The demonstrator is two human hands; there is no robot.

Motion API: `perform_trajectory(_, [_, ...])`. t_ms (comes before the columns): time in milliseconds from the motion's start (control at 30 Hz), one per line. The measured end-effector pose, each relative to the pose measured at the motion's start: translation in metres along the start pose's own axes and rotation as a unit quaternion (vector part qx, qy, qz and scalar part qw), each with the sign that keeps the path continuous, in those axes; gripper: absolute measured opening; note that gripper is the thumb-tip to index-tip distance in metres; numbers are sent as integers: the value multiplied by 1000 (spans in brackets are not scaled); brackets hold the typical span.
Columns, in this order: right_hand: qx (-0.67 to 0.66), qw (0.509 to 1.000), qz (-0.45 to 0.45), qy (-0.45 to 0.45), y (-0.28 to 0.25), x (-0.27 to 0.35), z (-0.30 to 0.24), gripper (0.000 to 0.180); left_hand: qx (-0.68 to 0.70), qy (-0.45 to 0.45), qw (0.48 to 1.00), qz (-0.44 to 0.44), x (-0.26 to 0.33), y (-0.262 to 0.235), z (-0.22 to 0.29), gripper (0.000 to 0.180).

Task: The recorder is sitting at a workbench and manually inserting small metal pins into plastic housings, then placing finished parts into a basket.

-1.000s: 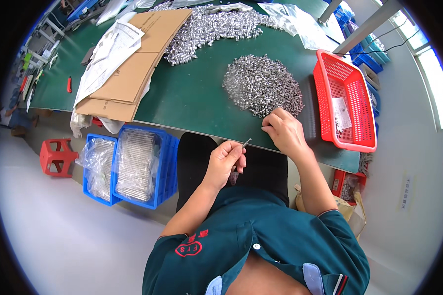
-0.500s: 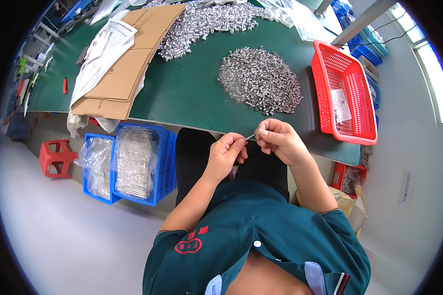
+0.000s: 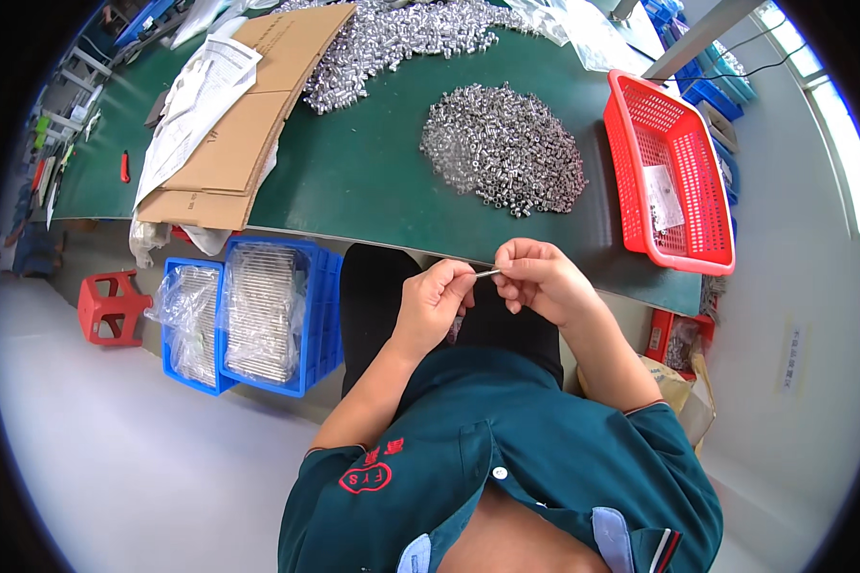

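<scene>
Both hands meet just off the near edge of the green table (image 3: 354, 191), over my lap. Thumb and fingers of my left hand (image 3: 435, 304) pinch a thin metal rod (image 3: 486, 273). My right hand (image 3: 545, 279) has its thumb and forefinger closed at the rod's other end; whether a small part sits between those fingertips is hidden. Lying nearly level, the rod bridges the short gap between the hands. Beyond them on the table is a heap of small silvery metal sleeves (image 3: 506, 148), nearest my right hand.
A red plastic basket (image 3: 613, 143) stands right of the heap, with a white slip inside. Farther back lies a larger pile of shiny metal parts (image 3: 401, 43). Flattened cardboard (image 3: 234, 143) covers the left. Blue crates (image 3: 327, 320) of bagged rods and a red stool (image 3: 110, 306) are below.
The rod has swung from slanting up toward the right to nearly level. My right hand has dropped slightly; both hands keep their pinch.
</scene>
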State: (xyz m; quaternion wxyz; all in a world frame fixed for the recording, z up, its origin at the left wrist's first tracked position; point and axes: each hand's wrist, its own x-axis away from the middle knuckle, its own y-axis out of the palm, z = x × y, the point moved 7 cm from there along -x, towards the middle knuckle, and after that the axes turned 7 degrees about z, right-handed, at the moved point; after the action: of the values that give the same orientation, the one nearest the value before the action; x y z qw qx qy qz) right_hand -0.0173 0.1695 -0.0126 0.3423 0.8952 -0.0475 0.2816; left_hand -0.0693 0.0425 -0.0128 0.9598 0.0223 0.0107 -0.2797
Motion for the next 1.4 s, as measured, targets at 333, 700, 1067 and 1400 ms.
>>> perform_trajectory(333, [146,937,148,-281,8,21,-12,12,161,-121,979,-25,7,14,-16,16])
perform_trajectory(700, [2,989,29,-143,7,6,-6,16,252,-156,954,-35,6,17,-20,19])
perform_trajectory(1067, [-41,994,24,-98,16,10,-3,13,165,-102,980,-38,8,16,-8,16])
perform_trajectory(1400, [370,865,144,-307,16,24,-22,17,317,-166,931,-71,8,24,-16,19])
